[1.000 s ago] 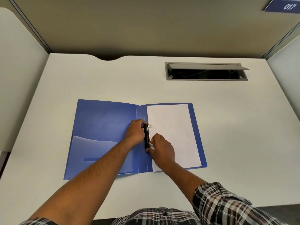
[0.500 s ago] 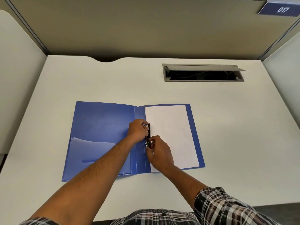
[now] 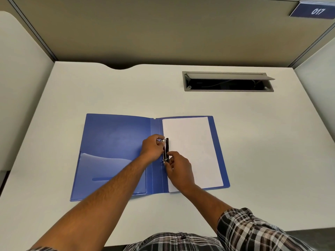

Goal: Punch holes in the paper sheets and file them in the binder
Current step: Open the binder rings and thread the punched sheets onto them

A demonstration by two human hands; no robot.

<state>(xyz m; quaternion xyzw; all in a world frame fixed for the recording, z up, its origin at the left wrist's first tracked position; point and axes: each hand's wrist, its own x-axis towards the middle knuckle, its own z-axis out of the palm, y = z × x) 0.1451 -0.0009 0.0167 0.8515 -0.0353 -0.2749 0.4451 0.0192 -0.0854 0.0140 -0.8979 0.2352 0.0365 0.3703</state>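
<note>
Binder ring clip apparently pinched between both hands' fingers, beside paper.

both hands have drawn closer together along the ring clip.

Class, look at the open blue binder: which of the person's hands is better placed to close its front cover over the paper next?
Probably the left hand: it lies over the open cover of the binder. The right hand rests on the paper by the ring clip.
</note>
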